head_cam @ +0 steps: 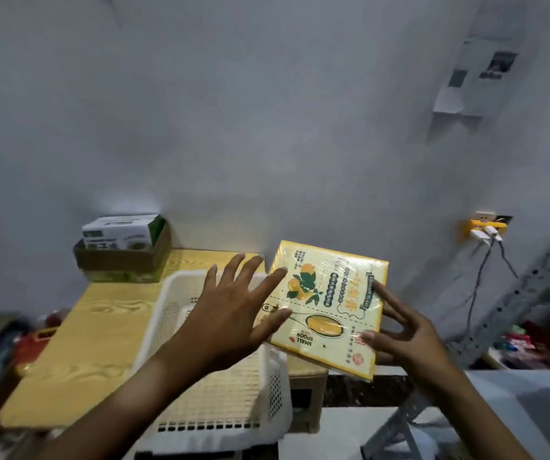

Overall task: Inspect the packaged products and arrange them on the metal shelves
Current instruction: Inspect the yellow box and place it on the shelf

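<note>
- The yellow package (328, 307) is in the air between the two hands, above the right end of the white basket (180, 293) and tilted, with its printed face turned up toward the camera. I judge it is held like this so the print and the clear wrap can be checked before it is stored.
- The print reads upside down from this view ("SMALL SPOON" is inverted), so the package may need a turn to be read properly.
- The right hand (409, 330) supports the package at its right and lower edge. One finger lies straight on the front face, the thumb touches near the lower corner, and the other fingers seem to go behind it. This is a light pinch, not a full grasp.
- The left hand (233, 307) is spread wide, fingers straight, with the fingertips and the thumb just touching the left edge. It steadies the package and does not hold it.
- The basket stands on the wooden tabletop (94, 327), probably as the place where the products wait.
- The metal shelf frame (529, 287) stands at the right, near the right hand, so the package is already on the side where it should go.
- A cardboard box (121, 257) with a white carton inside stands at the far end of the tabletop, by the wall.
</note>
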